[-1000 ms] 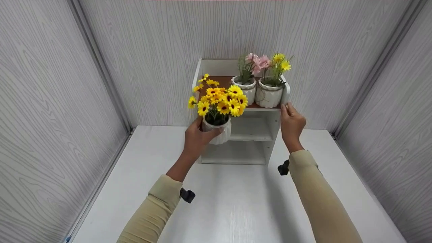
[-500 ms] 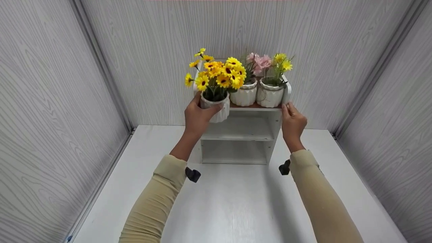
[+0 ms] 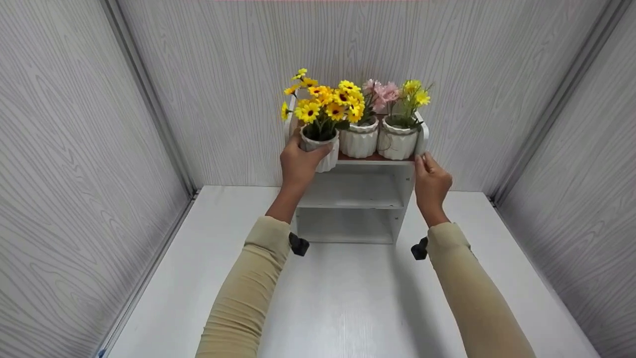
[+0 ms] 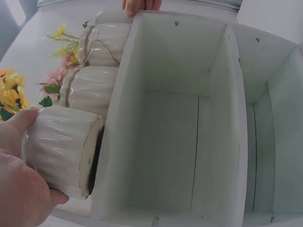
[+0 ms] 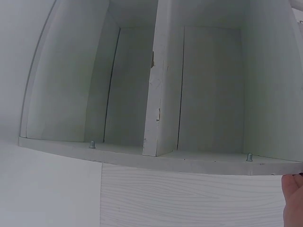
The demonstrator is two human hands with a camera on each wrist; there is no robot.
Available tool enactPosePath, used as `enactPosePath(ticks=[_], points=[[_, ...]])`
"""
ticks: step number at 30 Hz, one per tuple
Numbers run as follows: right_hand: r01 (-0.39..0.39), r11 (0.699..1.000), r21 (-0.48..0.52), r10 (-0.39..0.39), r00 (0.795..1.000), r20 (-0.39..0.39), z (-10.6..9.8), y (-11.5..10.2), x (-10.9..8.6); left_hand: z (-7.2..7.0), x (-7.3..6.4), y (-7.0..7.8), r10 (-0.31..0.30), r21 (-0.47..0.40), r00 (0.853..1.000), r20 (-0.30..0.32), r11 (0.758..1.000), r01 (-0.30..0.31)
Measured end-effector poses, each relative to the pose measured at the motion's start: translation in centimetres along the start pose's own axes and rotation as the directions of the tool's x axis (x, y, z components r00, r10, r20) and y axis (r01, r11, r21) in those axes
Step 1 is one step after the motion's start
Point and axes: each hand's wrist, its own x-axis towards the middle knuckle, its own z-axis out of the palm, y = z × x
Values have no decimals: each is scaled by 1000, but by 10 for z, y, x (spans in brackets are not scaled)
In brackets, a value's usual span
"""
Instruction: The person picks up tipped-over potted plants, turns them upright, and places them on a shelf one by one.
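My left hand (image 3: pixel 298 166) grips a white ribbed flower pot (image 3: pixel 328 161) with yellow, dark-centred flowers, thumb in front. It is at the left front of the small white shelf unit's (image 3: pixel 357 189) brown top. In the left wrist view the pot (image 4: pixel 61 146) leans slightly, with a dark gap between its base and the top board. Right of it stand a pot with pink flowers (image 3: pixel 358 141) and a pot with smaller yellow flowers (image 3: pixel 397 143). My right hand (image 3: pixel 433 184) pinches the unit's right edge just below the top; its fingertips are partly hidden in the right wrist view.
Below the top, the unit has two open compartments, divided by a middle board (image 5: pixel 154 94). It stands on a white table (image 3: pixel 348 298) against a grey wood-grain back wall (image 3: pixel 238 89). Similar panels rise at left and right.
My left hand has raised the pot of yellow flowers from in front of the compartments to the top's front edge, then shifted it slightly right. The right hand stays at the unit's edge.
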Motion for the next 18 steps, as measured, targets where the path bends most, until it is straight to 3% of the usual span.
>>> enactPosePath(ticks=[6,18], points=[[16,999,33,-16,1000,6,1,5,2,6,6,-7,-13,9,999,-39,1000,13],[0,1000,18,0,1000,-1,1,4,1,16,18,-6,-36,19,996,-77,999,38]])
